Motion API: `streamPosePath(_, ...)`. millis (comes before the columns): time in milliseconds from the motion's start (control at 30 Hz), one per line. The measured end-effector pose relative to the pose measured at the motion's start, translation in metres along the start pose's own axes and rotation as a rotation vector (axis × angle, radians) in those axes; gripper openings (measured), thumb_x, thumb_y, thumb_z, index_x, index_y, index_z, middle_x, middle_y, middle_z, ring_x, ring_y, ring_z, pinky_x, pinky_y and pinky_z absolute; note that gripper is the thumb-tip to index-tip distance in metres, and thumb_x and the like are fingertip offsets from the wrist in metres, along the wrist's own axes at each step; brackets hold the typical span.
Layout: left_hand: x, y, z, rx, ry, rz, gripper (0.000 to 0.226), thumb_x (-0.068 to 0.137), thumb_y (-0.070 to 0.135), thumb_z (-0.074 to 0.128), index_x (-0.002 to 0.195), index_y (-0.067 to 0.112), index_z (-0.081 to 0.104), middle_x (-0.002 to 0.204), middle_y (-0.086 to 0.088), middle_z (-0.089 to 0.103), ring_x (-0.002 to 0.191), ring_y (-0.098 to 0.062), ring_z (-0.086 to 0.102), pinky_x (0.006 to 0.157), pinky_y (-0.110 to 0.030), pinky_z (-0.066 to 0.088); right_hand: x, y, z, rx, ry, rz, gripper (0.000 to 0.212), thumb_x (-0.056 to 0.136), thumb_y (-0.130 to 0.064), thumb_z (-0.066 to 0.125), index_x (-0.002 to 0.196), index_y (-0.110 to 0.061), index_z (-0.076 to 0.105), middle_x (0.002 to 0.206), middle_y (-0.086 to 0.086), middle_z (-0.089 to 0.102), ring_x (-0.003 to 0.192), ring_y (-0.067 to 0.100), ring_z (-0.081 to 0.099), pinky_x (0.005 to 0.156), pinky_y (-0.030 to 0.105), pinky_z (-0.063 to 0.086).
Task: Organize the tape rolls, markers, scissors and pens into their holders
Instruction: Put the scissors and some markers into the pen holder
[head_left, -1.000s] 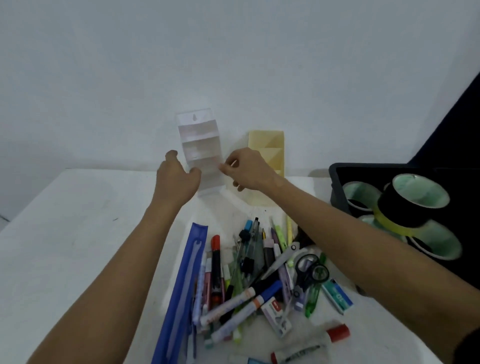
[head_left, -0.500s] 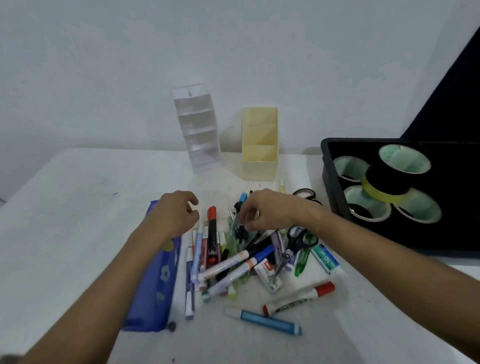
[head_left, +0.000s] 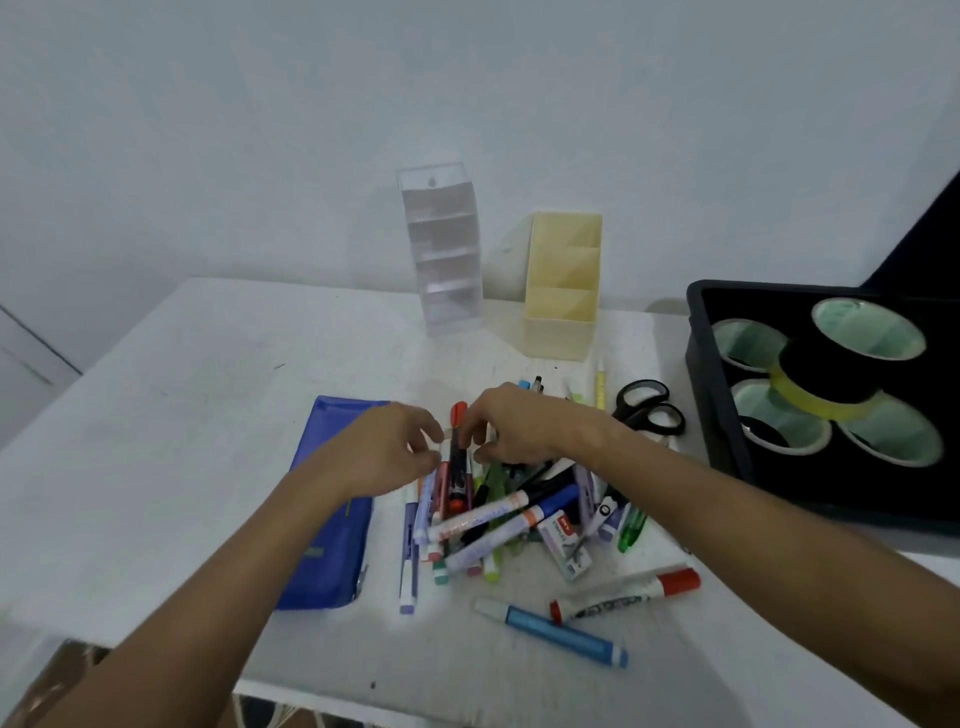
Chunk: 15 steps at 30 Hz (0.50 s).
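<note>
A pile of pens and markers (head_left: 498, 514) sits at the frame's centre on the table (head_left: 171, 415). A pencil case (head_left: 332, 545) lies left of it, scissors (head_left: 647, 413) to its upper right. Two holders (head_left: 561, 291) stand behind, upper centre. A tray (head_left: 717, 395) at right holds tape rolls (head_left: 831, 379).

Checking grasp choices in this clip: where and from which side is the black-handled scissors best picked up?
Take the scissors by the two handle loops, coming from above on the far right side of the pile. The loops lie flat and clear on the table, while the blades run under the pens and the right hand, so a grip there is blocked.
</note>
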<state>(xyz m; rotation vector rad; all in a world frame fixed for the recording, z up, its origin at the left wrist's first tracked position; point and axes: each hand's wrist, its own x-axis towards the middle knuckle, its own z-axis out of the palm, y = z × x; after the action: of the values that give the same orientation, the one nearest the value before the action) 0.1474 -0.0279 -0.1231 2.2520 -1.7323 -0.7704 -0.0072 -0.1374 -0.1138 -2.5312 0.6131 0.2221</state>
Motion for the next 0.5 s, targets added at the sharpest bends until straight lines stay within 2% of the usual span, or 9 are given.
streamPosePath(67, -0.002, -0.002, 0.006, -0.006, -0.034, -0.028, 0.024, 0.089, 0.028, 0.062, 0.112, 0.021, 0.064, 0.095, 0.002, 0.068, 0.07, -0.003, 0.06, 0.062, -0.015, 0.045, 0.001, 0.003, 0.0, -0.012, -0.009, 0.017, 0.023, 0.087, -0.017, 0.066, 0.11, -0.017, 0.068, 0.106, 0.003, 0.063, 0.088, 0.015, 0.056, 0.075, 0.023, 0.042)
streamPosePath(133, -0.002, -0.004, 0.009, -0.041, -0.003, -0.058, 0.023, 0.09, 0.03, 0.063, 0.11, 0.019, 0.064, 0.092, 0.0, 0.069, 0.065, -0.003, 0.06, 0.057, -0.015, 0.043, 0.0, 0.007, 0.0, -0.024, -0.004, 0.047, 0.023, 0.087, -0.017, 0.066, 0.11, -0.016, 0.067, 0.104, 0.002, 0.062, 0.088, 0.015, 0.057, 0.075, 0.024, 0.043)
streamPosePath(267, 0.007, 0.004, 0.01, -0.113, 0.062, -0.079, 0.027, 0.089, 0.039, 0.062, 0.109, 0.021, 0.062, 0.089, 0.001, 0.067, 0.065, -0.007, 0.06, 0.055, -0.019, 0.042, 0.0, 0.018, -0.002, -0.039, 0.043, 0.142, 0.019, 0.087, -0.019, 0.066, 0.106, -0.015, 0.067, 0.102, 0.003, 0.062, 0.083, 0.016, 0.056, 0.072, 0.026, 0.045)
streamPosePath(367, 0.026, 0.013, 0.011, -0.109, 0.139, -0.102, 0.049, 0.087, 0.051, 0.059, 0.123, 0.018, 0.057, 0.108, -0.005, 0.065, 0.086, -0.013, 0.059, 0.071, -0.024, 0.042, 0.001, 0.026, -0.007, -0.033, 0.151, 0.227, 0.014, 0.086, -0.017, 0.066, 0.099, -0.011, 0.069, 0.104, 0.006, 0.067, 0.089, 0.019, 0.062, 0.074, 0.026, 0.049)
streamPosePath(433, 0.039, 0.018, 0.013, -0.078, 0.114, -0.127, 0.064, 0.085, 0.057, 0.057, 0.131, 0.012, 0.051, 0.126, -0.01, 0.059, 0.107, -0.02, 0.056, 0.082, -0.025, 0.04, -0.005, 0.03, -0.015, -0.028, 0.214, 0.283, 0.014, 0.087, -0.015, 0.064, 0.097, -0.008, 0.071, 0.103, 0.009, 0.068, 0.088, 0.019, 0.062, 0.073, 0.025, 0.047)
streamPosePath(500, 0.045, 0.021, 0.014, -0.044, 0.088, -0.15, 0.069, 0.086, 0.056, 0.057, 0.135, 0.008, 0.047, 0.133, -0.011, 0.054, 0.117, -0.023, 0.053, 0.084, -0.026, 0.039, -0.017, 0.036, -0.025, -0.033, 0.222, 0.336, 0.015, 0.087, -0.014, 0.064, 0.097, -0.007, 0.071, 0.103, 0.009, 0.067, 0.083, 0.017, 0.058, 0.071, 0.026, 0.045)
